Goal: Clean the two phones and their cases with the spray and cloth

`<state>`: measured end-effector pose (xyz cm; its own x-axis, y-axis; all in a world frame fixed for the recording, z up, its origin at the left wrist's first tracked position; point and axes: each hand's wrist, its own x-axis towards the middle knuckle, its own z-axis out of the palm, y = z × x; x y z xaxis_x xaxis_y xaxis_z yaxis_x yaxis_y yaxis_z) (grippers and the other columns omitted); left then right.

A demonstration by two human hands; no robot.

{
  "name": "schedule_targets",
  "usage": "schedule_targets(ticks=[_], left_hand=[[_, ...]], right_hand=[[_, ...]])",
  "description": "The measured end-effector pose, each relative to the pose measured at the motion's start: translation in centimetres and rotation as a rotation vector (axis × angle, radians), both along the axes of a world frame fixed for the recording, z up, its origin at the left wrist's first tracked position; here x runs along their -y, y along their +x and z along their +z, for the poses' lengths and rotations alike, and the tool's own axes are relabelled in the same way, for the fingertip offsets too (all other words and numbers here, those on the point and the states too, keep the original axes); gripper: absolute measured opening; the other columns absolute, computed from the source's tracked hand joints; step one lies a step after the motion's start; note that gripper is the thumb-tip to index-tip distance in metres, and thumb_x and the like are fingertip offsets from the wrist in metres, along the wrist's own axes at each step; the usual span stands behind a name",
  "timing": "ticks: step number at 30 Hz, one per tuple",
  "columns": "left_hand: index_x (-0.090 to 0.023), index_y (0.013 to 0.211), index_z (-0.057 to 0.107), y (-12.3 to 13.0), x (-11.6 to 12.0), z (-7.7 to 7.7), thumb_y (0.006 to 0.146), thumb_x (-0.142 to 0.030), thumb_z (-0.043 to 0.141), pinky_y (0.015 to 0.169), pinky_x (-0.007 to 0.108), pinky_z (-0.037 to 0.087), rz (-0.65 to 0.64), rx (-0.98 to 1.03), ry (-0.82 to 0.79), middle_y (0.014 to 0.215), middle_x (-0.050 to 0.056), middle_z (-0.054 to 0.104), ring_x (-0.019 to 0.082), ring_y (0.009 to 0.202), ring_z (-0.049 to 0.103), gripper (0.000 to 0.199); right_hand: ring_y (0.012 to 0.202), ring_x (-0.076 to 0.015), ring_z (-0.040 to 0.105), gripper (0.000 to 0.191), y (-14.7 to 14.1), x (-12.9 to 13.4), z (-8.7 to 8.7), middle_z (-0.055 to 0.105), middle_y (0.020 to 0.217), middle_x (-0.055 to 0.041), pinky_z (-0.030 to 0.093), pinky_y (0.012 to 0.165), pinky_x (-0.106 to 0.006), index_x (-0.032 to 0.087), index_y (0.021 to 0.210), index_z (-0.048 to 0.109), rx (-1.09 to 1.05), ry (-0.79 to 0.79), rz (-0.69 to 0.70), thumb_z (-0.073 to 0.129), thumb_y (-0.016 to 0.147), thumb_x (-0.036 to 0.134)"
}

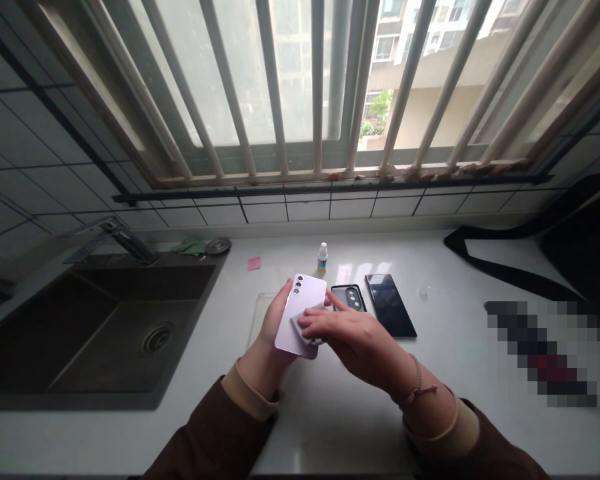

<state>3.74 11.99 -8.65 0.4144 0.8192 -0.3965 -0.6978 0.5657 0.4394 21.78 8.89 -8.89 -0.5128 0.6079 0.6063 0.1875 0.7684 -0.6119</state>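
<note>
A pale lilac smartphone [307, 293] is held above the counter, its back with several camera lenses facing up. My left hand [270, 333] is closed around its left edge from below. A folded white wipe [300, 328] is pressed onto the phone's back under the fingers of my right hand [357, 337]. Just behind the right hand lies a black phone case [344, 292], partly covered by it. To its right a dark phone [391, 305] lies flat, screen side apparently up. A clear case [257, 320] is partly hidden behind my left hand.
A small white-capped bottle [323, 259] stands at the back, with a pink paper [254, 264] to its left. The sink [165, 393] and faucet [127, 240] are at left. A black strap [500, 263] and bag [590, 240] lie at right, near a blurred-out dark item [545, 353].
</note>
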Motion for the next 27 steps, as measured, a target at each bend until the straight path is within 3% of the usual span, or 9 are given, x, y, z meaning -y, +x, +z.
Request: schedule_targets(ticks=[5,9,12,15,18,20,23,27], left_hand=[[0.000,0.124,0.071,-0.7,-0.1,0.4,0.108,-0.056,0.041,0.070,0.034,0.062,0.044,-0.074,0.078,0.095,0.019,0.078,0.024,0.075,0.074,0.065],[-0.002,0.129,0.069,-1.2,-0.2,0.4,0.108,-0.055,0.042,0.067,0.033,0.062,0.126,-0.063,0.144,0.097,0.016,0.077,0.023,0.075,0.074,0.063],[-0.002,0.128,0.070,-1.4,0.0,0.6,0.107,-0.059,0.042,0.072,0.035,0.063,0.039,-0.026,0.220,0.097,0.017,0.077,0.025,0.076,0.075,0.066],[-0.003,0.125,0.071,-1.4,0.3,0.6,0.104,-0.063,0.047,0.078,0.034,0.063,-0.066,0.007,0.299,0.098,0.018,0.077,0.025,0.081,0.076,0.068],[-0.003,0.127,0.071,-1.4,0.6,0.5,0.099,-0.067,0.056,0.080,0.031,0.062,-0.145,0.022,0.317,0.101,0.017,0.077,0.023,0.082,0.075,0.072],[-0.002,0.129,0.070,-1.3,0.6,0.4,0.099,-0.068,0.057,0.081,0.030,0.061,-0.173,0.019,0.303,0.103,0.017,0.076,0.022,0.082,0.074,0.074],[0.001,0.130,0.070,-1.2,0.7,0.2,0.099,-0.068,0.053,0.080,0.030,0.061,-0.249,0.024,0.256,0.101,0.019,0.075,0.023,0.082,0.074,0.078],[0.002,0.127,0.070,-0.8,1.1,0.2,0.100,-0.066,0.053,0.073,0.030,0.060,-0.383,0.025,0.228,0.098,0.021,0.077,0.024,0.079,0.075,0.075]], right_hand=[[0.117,-0.0171,0.078,0.033,0.4,0.9,2.0,0.084,0.117,0.0000,0.027,0.135,-0.051,0.029,0.124,0.074,-0.070,-0.235,0.292,0.054,0.105,0.010],[0.114,-0.0200,0.080,0.028,0.9,0.9,2.4,0.083,0.120,-0.0037,0.037,0.131,-0.054,0.026,0.125,0.076,-0.188,-0.373,0.342,0.057,0.106,0.017],[0.118,-0.0242,0.078,0.024,0.9,0.9,1.7,0.083,0.121,-0.0063,0.050,0.122,-0.055,0.026,0.122,0.078,-0.397,-0.449,0.192,0.059,0.108,0.025],[0.120,-0.0284,0.076,0.023,0.8,0.5,0.7,0.081,0.123,-0.0095,0.060,0.110,-0.053,0.025,0.120,0.079,-0.555,-0.448,-0.146,0.063,0.107,0.034],[0.120,-0.0296,0.075,0.029,0.9,-0.3,0.0,0.079,0.127,-0.0110,0.059,0.110,-0.054,0.023,0.123,0.078,-0.624,-0.396,-0.537,0.066,0.105,0.042],[0.123,-0.0302,0.073,0.032,1.0,-0.7,-0.3,0.078,0.129,-0.0111,0.057,0.113,-0.056,0.023,0.126,0.077,-0.606,-0.352,-0.694,0.066,0.104,0.044],[0.124,-0.0293,0.072,0.029,1.1,-0.8,-0.3,0.078,0.129,-0.0100,0.056,0.113,-0.054,0.024,0.126,0.078,-0.510,-0.268,-0.729,0.065,0.105,0.040],[0.125,-0.0272,0.073,0.027,0.8,-0.4,-0.3,0.077,0.134,-0.0076,0.059,0.112,-0.049,0.028,0.130,0.075,-0.439,-0.231,-0.531,0.061,0.107,0.031]])
